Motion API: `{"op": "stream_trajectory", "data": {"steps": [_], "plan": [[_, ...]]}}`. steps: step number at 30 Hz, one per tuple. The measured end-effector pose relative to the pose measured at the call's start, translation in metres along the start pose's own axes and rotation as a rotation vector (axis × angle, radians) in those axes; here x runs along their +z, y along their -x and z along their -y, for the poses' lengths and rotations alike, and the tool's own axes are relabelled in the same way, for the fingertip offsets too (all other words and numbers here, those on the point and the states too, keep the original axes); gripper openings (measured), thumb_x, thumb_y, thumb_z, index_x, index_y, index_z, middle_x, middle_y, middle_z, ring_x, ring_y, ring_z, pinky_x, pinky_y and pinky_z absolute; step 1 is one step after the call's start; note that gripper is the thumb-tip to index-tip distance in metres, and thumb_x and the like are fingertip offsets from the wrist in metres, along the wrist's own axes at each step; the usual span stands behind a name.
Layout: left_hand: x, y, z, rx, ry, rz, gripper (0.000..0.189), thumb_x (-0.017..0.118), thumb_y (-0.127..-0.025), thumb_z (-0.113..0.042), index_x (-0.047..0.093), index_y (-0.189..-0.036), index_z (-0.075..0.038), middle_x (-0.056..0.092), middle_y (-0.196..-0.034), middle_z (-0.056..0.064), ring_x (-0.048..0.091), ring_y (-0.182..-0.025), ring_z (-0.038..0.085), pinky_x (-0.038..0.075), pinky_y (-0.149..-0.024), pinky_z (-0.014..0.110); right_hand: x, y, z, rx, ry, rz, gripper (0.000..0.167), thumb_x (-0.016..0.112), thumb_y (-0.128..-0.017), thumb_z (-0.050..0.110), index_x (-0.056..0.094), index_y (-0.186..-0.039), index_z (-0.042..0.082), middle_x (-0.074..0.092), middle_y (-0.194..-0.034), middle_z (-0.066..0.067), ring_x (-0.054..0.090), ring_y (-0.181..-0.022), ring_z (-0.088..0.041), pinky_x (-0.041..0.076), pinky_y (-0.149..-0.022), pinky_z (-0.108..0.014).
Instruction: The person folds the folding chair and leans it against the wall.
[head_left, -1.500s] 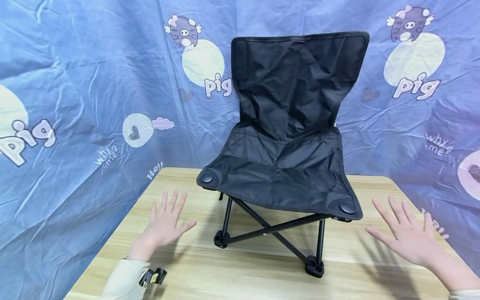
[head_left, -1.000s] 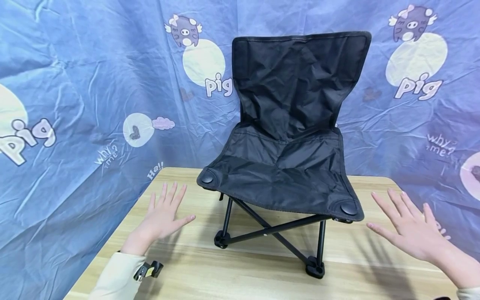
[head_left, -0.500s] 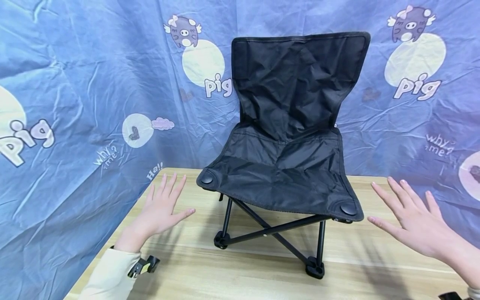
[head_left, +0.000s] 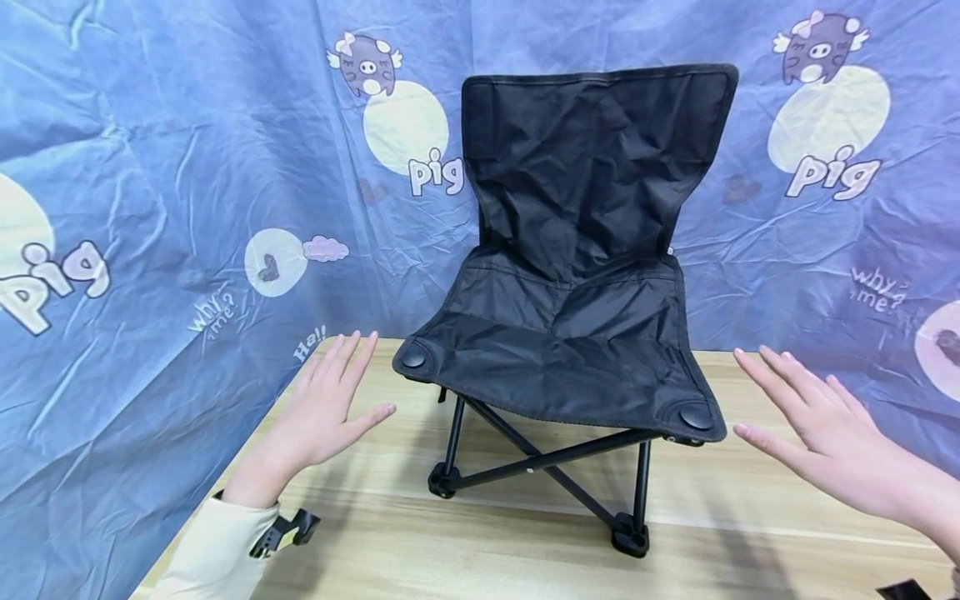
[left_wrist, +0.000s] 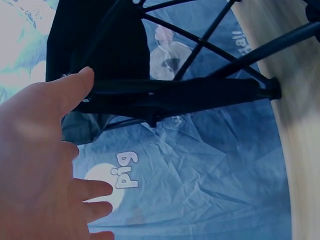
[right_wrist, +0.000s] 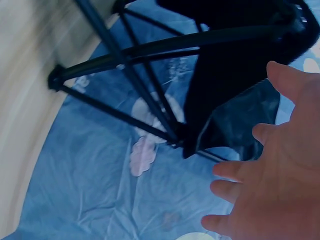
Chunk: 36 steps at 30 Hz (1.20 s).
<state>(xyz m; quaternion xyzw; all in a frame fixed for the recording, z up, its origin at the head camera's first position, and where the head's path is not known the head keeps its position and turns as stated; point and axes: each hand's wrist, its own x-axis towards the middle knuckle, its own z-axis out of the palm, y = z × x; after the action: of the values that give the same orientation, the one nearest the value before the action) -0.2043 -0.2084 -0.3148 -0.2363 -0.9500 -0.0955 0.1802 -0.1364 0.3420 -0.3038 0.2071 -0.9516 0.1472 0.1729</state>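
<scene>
A black folding camp chair (head_left: 570, 342) stands unfolded on the wooden table, its fabric seat and backrest spread over crossed tube legs (head_left: 532, 462). To its left, my left hand (head_left: 318, 417) hovers with fingers straight and thumb spread toward the seat corner, apart from it. My right hand (head_left: 817, 433) is on the other side, fingers extended and thumb toward the front right corner, with a gap between. Both wrist views look at the chair from the side; the left hand (left_wrist: 40, 150) and the right hand (right_wrist: 280, 160) hold nothing there.
The light wooden tabletop (head_left: 420, 550) has rounded far corners. Behind and at the sides hangs a blue curtain (head_left: 187, 150) printed with pigs and lettering. A black wrist camera mount (head_left: 285, 533) sits at the left cuff.
Both hands have risen in the head view, moving farther forward and turning their palms more toward the chair. The chair has stayed put.
</scene>
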Motion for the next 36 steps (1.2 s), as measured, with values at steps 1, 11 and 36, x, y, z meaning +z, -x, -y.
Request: {"op": "stream_trajectory", "data": {"steps": [1, 11, 36], "plan": [[-0.001, -0.001, -0.001, 0.008, 0.007, -0.01, 0.088, 0.061, -0.094, -0.048, 0.018, -0.159, -0.006, 0.024, -0.159, 0.024, 0.019, -0.146, 0.043, 0.017, -0.115, 0.062, -0.002, 0.0, 0.002, 0.004, -0.033, 0.012, 0.081, 0.065, -0.097, 0.023, 0.016, -0.161, 0.022, 0.021, -0.158, -0.028, 0.006, -0.149, -0.043, -0.011, -0.112, -0.068], [-0.006, -0.005, -0.013, 0.064, 0.244, -0.076, 0.081, 0.065, -0.097, -0.032, 0.019, -0.16, -0.01, 0.031, -0.158, 0.017, 0.033, -0.141, 0.039, 0.03, -0.113, 0.056, -0.007, 0.003, 0.012, 0.109, -0.309, 0.164, 0.072, 0.05, -0.105, 0.017, 0.008, -0.161, 0.034, 0.015, -0.164, 0.001, 0.003, -0.134, 0.017, -0.012, -0.117, -0.049], [0.035, -0.021, -0.017, 0.09, 1.003, -0.15, 0.054, 0.05, -0.101, 0.001, 0.031, -0.152, 0.003, 0.066, -0.113, 0.029, 0.066, -0.098, 0.008, 0.056, -0.082, 0.027, 0.018, 0.006, 0.015, -0.036, -0.883, 0.253, 0.063, 0.031, -0.104, -0.01, 0.012, -0.16, 0.013, 0.047, -0.145, 0.009, 0.066, -0.112, -0.022, 0.046, -0.09, -0.015]]}}
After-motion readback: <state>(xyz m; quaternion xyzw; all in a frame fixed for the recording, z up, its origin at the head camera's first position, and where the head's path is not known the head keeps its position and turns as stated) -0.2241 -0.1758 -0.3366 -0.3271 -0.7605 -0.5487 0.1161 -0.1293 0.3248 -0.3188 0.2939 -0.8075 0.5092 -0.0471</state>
